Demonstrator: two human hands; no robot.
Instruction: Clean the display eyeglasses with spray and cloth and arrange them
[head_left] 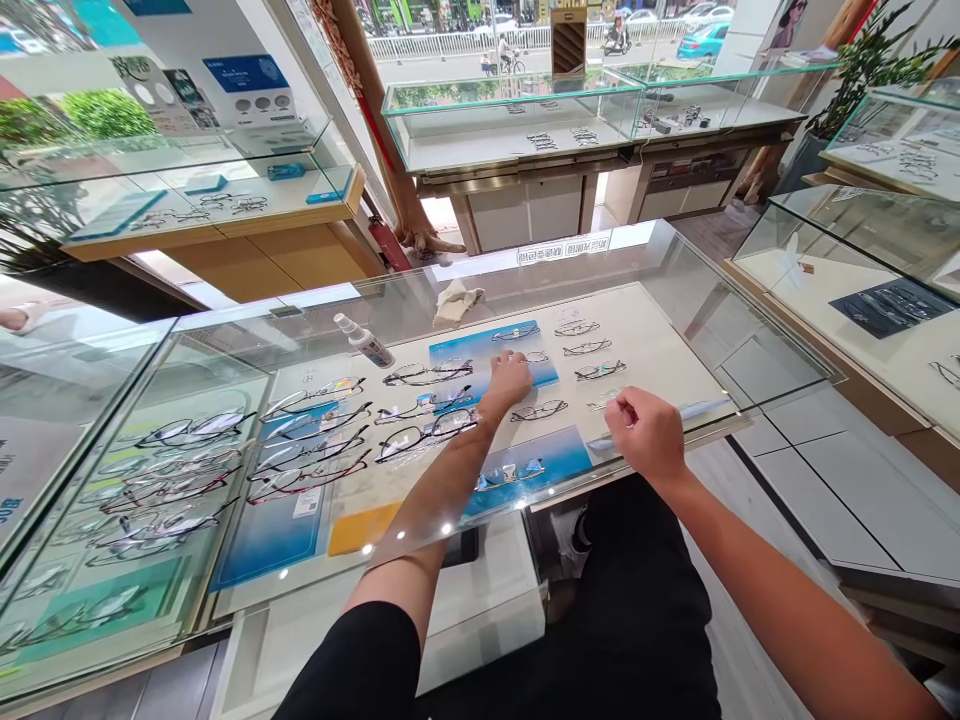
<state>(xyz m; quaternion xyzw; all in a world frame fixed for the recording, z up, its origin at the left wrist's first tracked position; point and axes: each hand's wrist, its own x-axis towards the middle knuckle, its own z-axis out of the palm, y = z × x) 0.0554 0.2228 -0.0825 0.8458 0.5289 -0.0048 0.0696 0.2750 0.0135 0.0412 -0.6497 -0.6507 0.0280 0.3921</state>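
My left hand point(510, 378) is over the blue card in the glass display case point(712, 335). Its fingers are bent closed at the end of a pair of eyeglasses point(538, 357), whose other end they cover. That forearm looks as if seen through the glass top. Near the case's front edge, my right hand point(646, 432) is curled into a loose fist, and its palm side is hidden. Thin-rimmed eyeglasses point(602, 400) lie just left of its knuckles. Several more frames surround my hands, including dark-rimmed eyeglasses point(427, 435) beside my left forearm.
A white spray bottle point(365, 342) and a crumpled cloth point(457, 300) are at the far side of the case. An open drawer point(487, 610) juts out below my left arm. More display cases point(517, 150) stand by the window and to the right.
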